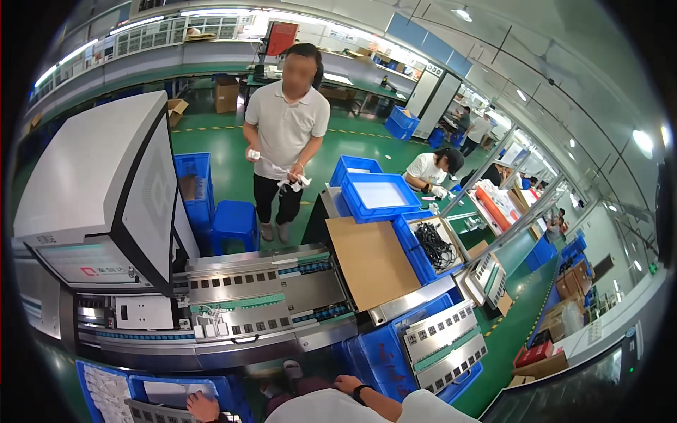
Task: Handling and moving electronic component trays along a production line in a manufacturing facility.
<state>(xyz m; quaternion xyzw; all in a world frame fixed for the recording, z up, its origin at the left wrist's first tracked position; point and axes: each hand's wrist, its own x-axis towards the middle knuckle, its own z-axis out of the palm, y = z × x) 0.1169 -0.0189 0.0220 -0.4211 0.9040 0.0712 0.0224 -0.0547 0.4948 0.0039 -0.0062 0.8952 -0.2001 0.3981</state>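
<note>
At the lower left, my left hand (203, 407) reaches over a blue crate (227, 386), its fingers apart on or just above a flat white sheet (166, 392). I cannot tell whether it touches the sheet. Beside that hand, a silver slotted plate (156, 414) is partly cut off by the picture's edge. My right hand (347, 384), with a black band on its wrist, is near my maroon-clad leg. Its fingers look loosely extended, and nothing shows in them. To its right, silver fixture plates (441, 331) with green strips lie on a blue crate (370, 356).
A metal conveyor (310, 342) runs ahead, carrying a slotted plate (236, 278) and several white adapters (211, 326). A large white machine (92, 190) stands at left. Cardboard (370, 261) and a crate of black cables (434, 243) lie right. A person (289, 134) stands beyond, holding white items.
</note>
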